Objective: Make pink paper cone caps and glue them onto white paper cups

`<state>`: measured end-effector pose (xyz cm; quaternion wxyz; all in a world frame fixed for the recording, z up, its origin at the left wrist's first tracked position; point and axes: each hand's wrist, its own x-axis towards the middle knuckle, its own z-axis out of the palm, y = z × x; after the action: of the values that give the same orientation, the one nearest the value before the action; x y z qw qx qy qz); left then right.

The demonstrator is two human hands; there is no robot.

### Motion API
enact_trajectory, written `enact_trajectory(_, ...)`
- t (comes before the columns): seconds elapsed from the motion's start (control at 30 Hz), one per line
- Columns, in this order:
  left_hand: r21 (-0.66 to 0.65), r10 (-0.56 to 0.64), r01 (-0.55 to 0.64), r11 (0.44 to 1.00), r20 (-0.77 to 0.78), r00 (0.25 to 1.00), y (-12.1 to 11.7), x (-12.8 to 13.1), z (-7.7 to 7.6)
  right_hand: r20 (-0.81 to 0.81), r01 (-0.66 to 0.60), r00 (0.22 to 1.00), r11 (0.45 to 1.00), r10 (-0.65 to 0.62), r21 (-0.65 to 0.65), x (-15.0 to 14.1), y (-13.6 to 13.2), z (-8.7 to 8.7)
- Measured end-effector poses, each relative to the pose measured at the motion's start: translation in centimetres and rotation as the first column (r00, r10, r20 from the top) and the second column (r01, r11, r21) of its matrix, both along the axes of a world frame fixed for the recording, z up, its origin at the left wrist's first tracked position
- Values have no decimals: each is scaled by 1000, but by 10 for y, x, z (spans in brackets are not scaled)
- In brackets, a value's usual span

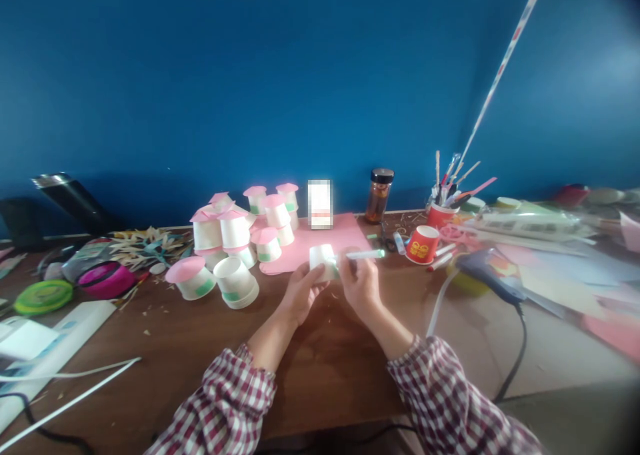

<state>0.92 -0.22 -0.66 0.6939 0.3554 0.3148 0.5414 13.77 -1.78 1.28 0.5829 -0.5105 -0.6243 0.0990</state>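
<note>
A small white paper cup (320,256) is held in my left hand (302,290), fingers and thumb closed on its left side and base. My right hand (361,280) grips a marker (367,254) with a pale green end, its tip side against or very near the cup's right side. Whether the tip touches I cannot tell. To the left stand several white cups with pink paper tops, one of them a cup (193,278) with a green patch. A pair of nested white cups (236,282) without a top stands in front. A pink sheet (345,232) lies behind my hands.
At the back are a dark-lidded jar (380,196), a red cup (423,244) and a pen-filled red cup (441,214). A corded glue gun (490,275) lies right, near blurred papers (565,268). On the left are a magenta tape roll (106,279) and white cables (75,408).
</note>
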Motion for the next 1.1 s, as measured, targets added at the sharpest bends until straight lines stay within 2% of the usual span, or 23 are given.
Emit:
enact_trajectory(0.43, -1, -4, 4, 1000, -40, 999, 0, -1, -1, -5, -49, 999, 998, 48, -45, -1, -2, 3)
enact_trajectory(0.77, 7, -12, 12, 1000, -48, 999, 0, 0, 0, 30, -14, 999, 1000, 14, -10, -1, 1, -1)
enact_trajectory(1.1, 3, -9, 9, 1000, -31, 999, 0, 0, 0, 14, -7, 1000, 999, 8, -47, -2, 0, -2)
